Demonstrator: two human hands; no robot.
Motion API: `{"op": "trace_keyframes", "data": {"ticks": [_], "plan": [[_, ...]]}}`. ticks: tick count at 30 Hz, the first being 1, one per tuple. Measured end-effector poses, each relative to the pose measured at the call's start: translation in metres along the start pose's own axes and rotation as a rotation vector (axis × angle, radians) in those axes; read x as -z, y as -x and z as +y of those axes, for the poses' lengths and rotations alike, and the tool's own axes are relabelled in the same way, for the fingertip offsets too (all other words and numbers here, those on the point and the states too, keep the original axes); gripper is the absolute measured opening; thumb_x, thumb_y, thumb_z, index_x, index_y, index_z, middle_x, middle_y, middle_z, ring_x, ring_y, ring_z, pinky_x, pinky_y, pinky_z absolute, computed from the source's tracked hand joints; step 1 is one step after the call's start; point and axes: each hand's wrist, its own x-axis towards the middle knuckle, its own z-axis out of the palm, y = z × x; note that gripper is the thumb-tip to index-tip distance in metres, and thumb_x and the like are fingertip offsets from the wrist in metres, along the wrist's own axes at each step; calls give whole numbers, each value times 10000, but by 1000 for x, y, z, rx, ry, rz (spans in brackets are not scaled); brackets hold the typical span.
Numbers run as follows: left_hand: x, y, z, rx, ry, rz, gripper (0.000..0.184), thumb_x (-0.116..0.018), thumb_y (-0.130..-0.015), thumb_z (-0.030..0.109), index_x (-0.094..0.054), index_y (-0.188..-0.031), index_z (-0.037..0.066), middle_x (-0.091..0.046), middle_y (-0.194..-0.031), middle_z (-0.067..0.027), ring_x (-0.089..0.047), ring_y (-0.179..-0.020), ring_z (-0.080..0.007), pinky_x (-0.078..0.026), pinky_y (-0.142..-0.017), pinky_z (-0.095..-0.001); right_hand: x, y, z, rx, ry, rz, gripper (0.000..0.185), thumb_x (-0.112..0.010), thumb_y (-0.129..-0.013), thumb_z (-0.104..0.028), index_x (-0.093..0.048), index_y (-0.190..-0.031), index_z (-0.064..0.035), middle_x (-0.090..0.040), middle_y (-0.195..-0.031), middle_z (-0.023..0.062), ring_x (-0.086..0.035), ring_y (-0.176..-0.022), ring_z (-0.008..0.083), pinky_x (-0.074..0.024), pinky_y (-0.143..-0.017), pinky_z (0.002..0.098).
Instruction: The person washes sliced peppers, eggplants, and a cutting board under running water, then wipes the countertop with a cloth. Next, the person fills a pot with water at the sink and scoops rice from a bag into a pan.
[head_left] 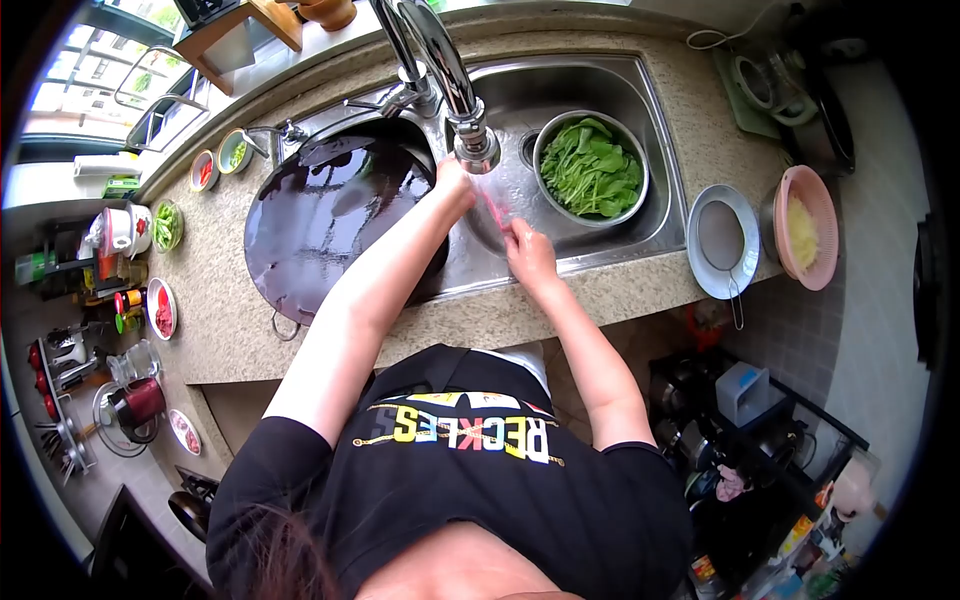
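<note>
My right hand (530, 250) is closed around the lower end of a thin, long pink item (493, 211) over the front of the sink basin; its kind is too small to make out. Just under the spout of the chrome faucet (475, 140) is my left hand (456, 182), close to the pink item's upper end. The faucet head and the hand itself hide its fingers. To the right of both hands, a round metal bowl (643, 190) full of green leafy vegetables (592, 168) stands in the steel sink (655, 115).
A large dark round lid-like board (330, 220) covers the left basin. On the right counter are a blue-white bowl with a strainer (720, 235) and a pink colander (820, 225). Small bowls of cut food, including green pieces (167, 226), line the left counter.
</note>
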Motion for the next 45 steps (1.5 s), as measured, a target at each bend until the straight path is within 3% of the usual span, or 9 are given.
{"op": "trace_keyframes", "data": {"ticks": [7, 13, 16, 19, 27, 31, 37, 42, 45], "plan": [[-25, 64, 28, -143, -1021, -76, 177, -623, -809, 193, -646, -961, 105, -647, -937, -20, -588, -811, -130, -479, -708, -305, -2, -14, 25, -266, -115, -178, 238, -603, -736, -59, -589, -972, -30, -632, -774, 149, -604, -658, 212, -478, -604, 315], [-37, 88, 22, -196, -1298, -216, 272, -704, -691, 153, -620, -940, 84, -606, -718, -14, -571, -627, -126, -458, -470, -292, -20, -80, 7, 245, 3, 338, 466, -665, -703, -103, -522, -1145, -67, -499, -1166, 217, -573, -930, 254, -482, -743, 334], [-27, 82, 36, -457, -1462, -163, 169, -661, -690, 167, -627, -791, 35, -616, -639, -117, -613, -562, -222, -474, -475, -340, -19, -95, 16, -69, -210, -260, 322, -677, -674, -115, -594, -970, -19, -631, -879, 142, -616, -803, 184, -477, -710, 302], [-19, 73, 57, -677, -1639, -93, 231, -629, -742, 207, -660, -878, 23, -633, -723, -175, -648, -708, -257, -498, -661, -360, -7, -98, 1, -156, -225, -255, 218, -660, -691, -114, -611, -882, -21, -644, -740, 77, -610, -715, 146, -474, -677, 289], [-21, 66, 138, -413, -841, 290, 667, -651, -749, 103, -308, -1314, 9, -546, -1006, -105, -565, -767, -175, -502, -598, -277, -19, -96, -14, -231, 17, -215, 278, -578, -728, -168, -598, -944, 6, -627, -837, 233, -606, -842, 384, -488, -731, 437], [-24, 69, 176, -525, -659, 326, 781, -660, -729, 76, -220, -1371, 25, -451, -1182, -142, -474, -993, -195, -419, -819, -341, -18, -93, -21, -106, 26, -129, 193, -508, -817, -172, -618, -867, -21, -620, -839, 222, -591, -838, 398, -463, -715, 440], [-19, 40, 198, -496, -423, 83, 677, -582, -766, -30, -272, -1365, 31, -434, -758, 32, -345, -503, -48, -368, -748, -227, -26, -99, -2, -107, -332, -99, 116, -509, -721, -25, -598, -788, 6, -617, -673, 109, -586, -560, 188, -453, -508, 311], [-41, 56, 177, -613, -574, -153, 756, -549, -783, -60, -145, -1414, 32, -259, -1430, -129, -285, -1289, -153, -298, -963, -219, -6, -84, -25, -241, -725, -200, 168, -523, -889, -172, -576, -822, -27, -524, -621, -6, -470, -506, 64, -371, -450, 209], [-33, 79, 147, -400, -639, 15, 551, -587, -805, 35, -339, -1296, 43, -400, -1288, -156, -446, -1111, -184, -398, -878, -289, 2, -79, -36, -251, -944, -278, 136, -506, -908, -184, -559, -874, -63, -504, -631, -34, -422, -491, 36, -356, -435, 206]]}}
